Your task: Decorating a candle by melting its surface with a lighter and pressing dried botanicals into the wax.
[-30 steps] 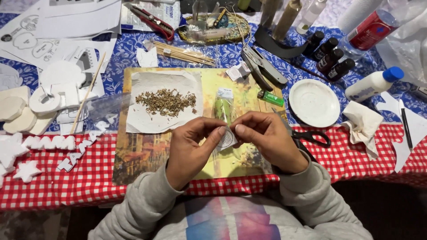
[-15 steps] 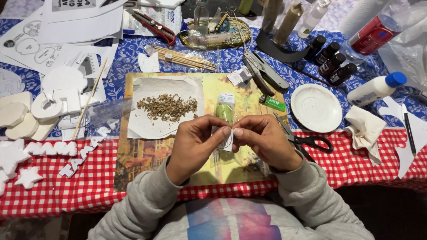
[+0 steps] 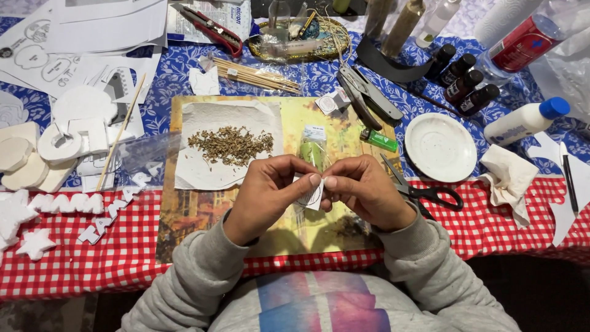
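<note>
My left hand [image 3: 270, 190] and my right hand [image 3: 362, 187] meet over a yellow picture mat [image 3: 184, 215], fingertips pinched together on a small white piece of paper [image 3: 312, 198]. Just beyond the fingers lies a small clear packet with green contents [image 3: 313, 150]. To the left on the mat, a white paper sheet [image 3: 203, 172] carries a heap of dried brown bits [image 3: 230, 146]. Both grey sleeves reach in from the bottom edge.
Black scissors [image 3: 430, 193] and a white saucer [image 3: 440, 146] lie right of the hands, with a crumpled tissue [image 3: 507, 178], a white glue bottle [image 3: 522, 121] and dark small bottles [image 3: 461, 77]. White foam cutouts [image 3: 55, 147], wooden skewers [image 3: 258, 75] and paper sheets sit left and behind.
The hands have stayed together over the mat, working the small white paper between the fingertips. Nothing else on the table has moved.
</note>
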